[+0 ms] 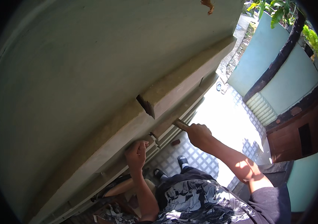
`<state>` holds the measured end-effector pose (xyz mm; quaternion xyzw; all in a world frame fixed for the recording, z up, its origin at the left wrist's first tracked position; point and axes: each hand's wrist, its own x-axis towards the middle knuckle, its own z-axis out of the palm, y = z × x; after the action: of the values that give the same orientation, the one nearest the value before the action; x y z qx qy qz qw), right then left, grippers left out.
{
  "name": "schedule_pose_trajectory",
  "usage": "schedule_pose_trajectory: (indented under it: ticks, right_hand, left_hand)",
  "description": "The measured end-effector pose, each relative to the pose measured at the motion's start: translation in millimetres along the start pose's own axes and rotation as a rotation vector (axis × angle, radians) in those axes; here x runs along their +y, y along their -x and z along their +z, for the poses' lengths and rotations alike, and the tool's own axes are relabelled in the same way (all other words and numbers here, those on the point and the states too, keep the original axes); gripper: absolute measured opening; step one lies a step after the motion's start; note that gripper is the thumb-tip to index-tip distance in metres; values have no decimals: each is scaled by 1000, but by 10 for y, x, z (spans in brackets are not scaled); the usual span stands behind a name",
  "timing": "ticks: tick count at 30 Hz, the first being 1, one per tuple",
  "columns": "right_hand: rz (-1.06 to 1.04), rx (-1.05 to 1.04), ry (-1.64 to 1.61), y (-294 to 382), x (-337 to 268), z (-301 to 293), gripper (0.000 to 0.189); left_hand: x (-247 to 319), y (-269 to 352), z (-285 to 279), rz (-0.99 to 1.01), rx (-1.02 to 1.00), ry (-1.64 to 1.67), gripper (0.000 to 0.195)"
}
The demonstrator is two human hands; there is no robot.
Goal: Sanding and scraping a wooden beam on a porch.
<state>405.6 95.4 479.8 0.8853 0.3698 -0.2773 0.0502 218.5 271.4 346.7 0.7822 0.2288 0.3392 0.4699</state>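
Observation:
My right hand (199, 135) holds a small flat piece (179, 123), perhaps a sanding block or sandpaper, against a long ledge (173, 119) below the large pale wall (92, 56); thumb or finger lies along the piece. To its left, my left hand (137, 154) is curled beside the same ledge, near a dark gap (153, 135). Whether it grips anything cannot be made out. Above both hands, a dark broken notch (145, 107) cuts into the wall's thick projecting edge.
A dark reddish block (176, 142) lies on the patterned tile floor (201, 156). Sandals (219, 86) stand farther off. At the right are a pale blue-green wall (262, 56), a dark slanting trunk or post (276, 61) and a brown wooden door (287, 142).

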Motion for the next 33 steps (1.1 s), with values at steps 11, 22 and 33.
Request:
schedule_pose_trajectory:
  ticks: [11,22,33]
  right_hand:
    - [-13,135,12,-197,21,190,85]
    - [58,206,33,-324,79,92,84]
    - [212,331,201,-314,-50,321,94]
  left_hand:
    - [11,-82,56,5,8,-22,17]
    - [124,-58,43,-60,7,-13,18]
    - [99,-57,34,19,-34,-45,18]
